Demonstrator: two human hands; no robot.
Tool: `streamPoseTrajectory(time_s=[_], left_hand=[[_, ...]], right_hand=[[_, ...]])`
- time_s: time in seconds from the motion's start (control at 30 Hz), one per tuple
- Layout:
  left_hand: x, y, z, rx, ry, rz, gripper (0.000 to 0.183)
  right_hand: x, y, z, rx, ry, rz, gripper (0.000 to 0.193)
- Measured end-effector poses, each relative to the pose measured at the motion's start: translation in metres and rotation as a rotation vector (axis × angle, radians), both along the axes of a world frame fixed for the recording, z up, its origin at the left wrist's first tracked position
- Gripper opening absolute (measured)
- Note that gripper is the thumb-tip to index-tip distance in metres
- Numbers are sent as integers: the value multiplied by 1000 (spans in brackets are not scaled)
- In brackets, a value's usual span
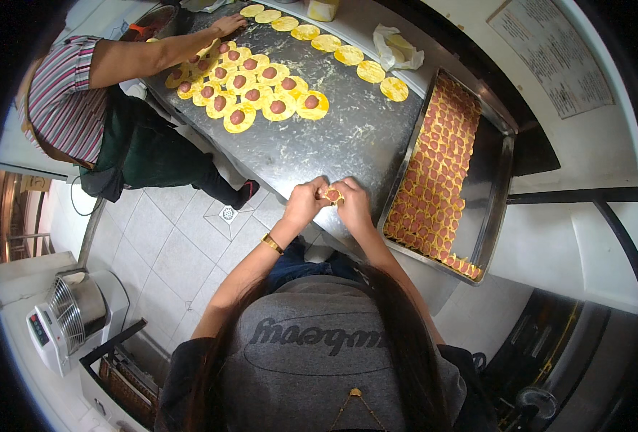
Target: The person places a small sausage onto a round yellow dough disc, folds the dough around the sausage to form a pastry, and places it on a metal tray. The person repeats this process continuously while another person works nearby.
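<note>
– lower left?
– white mixer [74,322], wire guard [61,309], steel bowl [90,302].
– left of centre?
– small drain [227,214] among pale floor tiles [166,241].
– upper right?
– printed sheet [553,57] on white wall [596,147].

1. This is a commercial kitchen, a small food-production room.
2. A long metal worktable [333,144], marked with pale smears, carries yellow dough rounds [394,89], many topped with balls of meat filling [277,107].
3. Beside it, a large rimmed metal tray [488,180] holds closely packed rows of filled dough pieces [434,165], a batch beyond household scale.
4. A mixer [81,317] with a wire guard [61,309] and control panel [38,328] stands at the left.
5. The tiled floor [167,237] has a drain [227,214].
6. A co-worker [63,93] in a dark apron [128,140] stands at the same table.
</note>
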State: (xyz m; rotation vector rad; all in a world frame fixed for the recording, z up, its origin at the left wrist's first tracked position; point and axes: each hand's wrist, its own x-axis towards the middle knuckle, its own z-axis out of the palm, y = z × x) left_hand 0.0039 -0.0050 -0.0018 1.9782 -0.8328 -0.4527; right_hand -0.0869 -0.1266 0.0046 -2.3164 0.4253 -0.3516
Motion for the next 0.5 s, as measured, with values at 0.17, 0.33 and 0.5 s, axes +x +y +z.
streamPoseTrajectory(time_s=[0.17, 0.33, 0.5], left_hand=[[-5, 2, 7, 49, -29, 36, 28], [-7, 5, 10, 64, -50, 35, 27], [-2, 12, 15, 80, 4, 40, 26]], right_hand=[[-3, 2, 5, 14, -133, -21, 29], [-6, -4, -5, 26, -100, 11, 42], [-5, 3, 11, 14, -49, 38, 39]])
